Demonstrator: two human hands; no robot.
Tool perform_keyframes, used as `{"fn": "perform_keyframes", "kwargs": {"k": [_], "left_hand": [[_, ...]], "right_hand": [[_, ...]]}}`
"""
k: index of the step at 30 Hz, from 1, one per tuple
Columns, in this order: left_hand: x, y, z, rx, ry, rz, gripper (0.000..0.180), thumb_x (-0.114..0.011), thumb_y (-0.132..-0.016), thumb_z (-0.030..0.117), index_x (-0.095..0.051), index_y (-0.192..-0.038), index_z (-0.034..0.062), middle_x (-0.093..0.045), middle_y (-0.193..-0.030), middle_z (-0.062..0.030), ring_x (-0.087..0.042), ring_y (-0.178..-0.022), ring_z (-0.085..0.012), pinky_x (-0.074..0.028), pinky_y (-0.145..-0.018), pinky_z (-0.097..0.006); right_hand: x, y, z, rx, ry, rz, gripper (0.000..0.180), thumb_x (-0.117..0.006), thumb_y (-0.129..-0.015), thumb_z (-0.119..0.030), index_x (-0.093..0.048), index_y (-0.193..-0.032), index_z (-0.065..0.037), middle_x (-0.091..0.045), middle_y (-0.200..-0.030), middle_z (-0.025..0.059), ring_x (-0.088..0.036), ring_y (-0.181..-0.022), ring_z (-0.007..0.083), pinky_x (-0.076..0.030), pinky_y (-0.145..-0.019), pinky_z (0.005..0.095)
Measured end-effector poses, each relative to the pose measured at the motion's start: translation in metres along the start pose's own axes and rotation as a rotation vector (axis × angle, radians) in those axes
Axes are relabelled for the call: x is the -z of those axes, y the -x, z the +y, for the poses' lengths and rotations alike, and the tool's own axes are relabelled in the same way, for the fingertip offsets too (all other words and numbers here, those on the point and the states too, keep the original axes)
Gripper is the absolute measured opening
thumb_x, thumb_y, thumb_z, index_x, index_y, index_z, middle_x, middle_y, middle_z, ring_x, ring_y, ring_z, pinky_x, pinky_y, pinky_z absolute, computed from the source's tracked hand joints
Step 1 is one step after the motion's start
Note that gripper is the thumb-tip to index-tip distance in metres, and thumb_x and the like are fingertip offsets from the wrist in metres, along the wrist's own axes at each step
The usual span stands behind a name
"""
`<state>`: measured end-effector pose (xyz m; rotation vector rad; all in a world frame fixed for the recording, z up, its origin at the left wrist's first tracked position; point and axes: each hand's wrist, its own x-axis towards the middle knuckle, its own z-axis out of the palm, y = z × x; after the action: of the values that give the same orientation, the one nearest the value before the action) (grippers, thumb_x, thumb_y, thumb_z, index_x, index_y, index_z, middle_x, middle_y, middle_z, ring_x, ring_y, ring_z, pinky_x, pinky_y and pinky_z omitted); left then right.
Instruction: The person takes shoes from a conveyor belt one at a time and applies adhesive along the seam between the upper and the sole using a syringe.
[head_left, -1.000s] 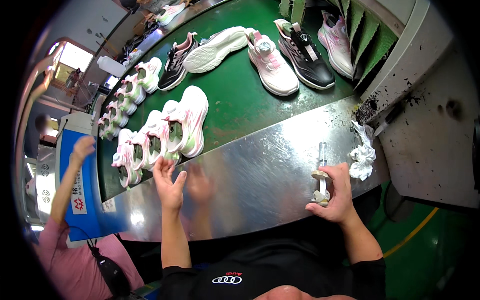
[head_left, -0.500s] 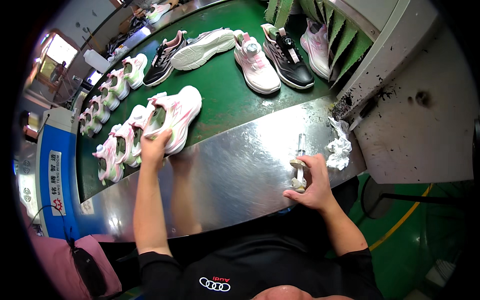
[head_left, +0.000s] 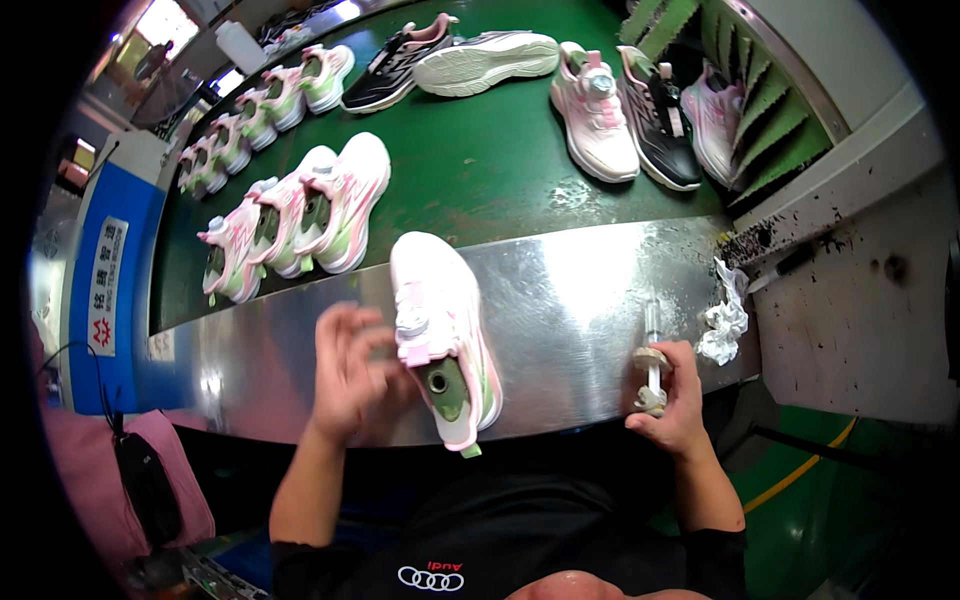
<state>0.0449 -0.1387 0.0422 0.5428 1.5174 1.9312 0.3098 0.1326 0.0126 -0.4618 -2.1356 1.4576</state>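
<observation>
A white and pink sneaker (head_left: 437,285) rests on the metal table ledge (head_left: 540,330) in front of me, toe pointing away and green insole showing. Just left of it, my left hand (head_left: 350,375) is open with nothing in it, its fingers apart and somewhat blurred. My right hand (head_left: 680,405) grips a syringe (head_left: 654,325) with a clear barrel and a residue-crusted plunger end. The barrel points away from me over the ledge. Three similar sneakers (head_left: 340,215) stand side by side at the left.
A green belt (head_left: 470,190) lies beyond the ledge. A row of sneakers (head_left: 280,100) stands far left; black and white shoes (head_left: 595,120) stand far right before green flaps (head_left: 770,130). Crumpled white tissue (head_left: 725,320) lies by the machine wall (head_left: 860,300).
The sneaker that my left hand held at the left group has come onto the ledge before me, and the hand has let go. My right hand keeps the syringe.
</observation>
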Motion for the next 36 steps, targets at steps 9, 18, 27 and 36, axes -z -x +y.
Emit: {"fn": "perform_keyframes", "kwargs": {"k": [9, 18, 27, 36], "left_hand": [[0.018, -0.126, 0.001, 0.310, -0.749, -0.150, 0.044, -0.060, -0.086, 0.043, -0.062, -0.086, -0.0009, -0.058, -0.070, -0.0048, -0.055, -0.060, -0.0104, -0.044, -0.048, -0.025], [-0.025, -0.086, 0.011, 0.093, -0.147, -0.166, 0.058, -0.072, -0.074, 0.028, -0.044, -0.115, -0.0026, -0.059, -0.103, -0.0147, -0.062, -0.091, -0.0223, -0.052, -0.081, -0.036], [0.001, -0.055, -0.016, -0.022, -0.040, -0.150, 0.069, -0.078, -0.065, 0.024, -0.043, -0.121, 0.0047, -0.059, -0.108, -0.0142, -0.060, -0.100, -0.0256, -0.050, -0.086, -0.039], [-0.009, -0.039, -0.001, -0.152, 0.056, -0.322, 0.059, -0.077, -0.066, 0.002, -0.048, -0.117, 0.0064, -0.059, -0.109, -0.0193, -0.059, -0.102, -0.0270, -0.049, -0.086, -0.039]], "right_hand": [[0.005, 0.017, -0.025, -0.176, -0.084, 0.038, 0.091, -0.080, -0.065, -0.050, -0.042, -0.128, 0.003, -0.057, -0.105, 0.0081, -0.053, -0.094, 0.0139, -0.044, -0.083, 0.0270], [0.004, 0.022, -0.065, -0.172, -0.271, -0.086, 0.089, -0.080, -0.063, -0.049, -0.044, -0.123, 0.005, -0.057, -0.102, 0.0117, -0.056, -0.092, 0.0161, -0.045, -0.084, 0.0289], [-0.044, -0.044, -0.115, 0.035, -0.892, -0.350, 0.098, -0.058, -0.061, -0.082, -0.042, -0.118, -0.004, -0.056, -0.085, 0.0148, -0.053, -0.078, 0.0212, -0.040, -0.073, 0.0313], [-0.075, -0.077, -0.138, 0.031, -1.002, -0.528, 0.077, -0.060, -0.074, -0.069, -0.044, -0.116, -0.007, -0.061, -0.080, 0.0220, -0.051, -0.074, 0.0234, -0.035, -0.052, 0.0299]]}}
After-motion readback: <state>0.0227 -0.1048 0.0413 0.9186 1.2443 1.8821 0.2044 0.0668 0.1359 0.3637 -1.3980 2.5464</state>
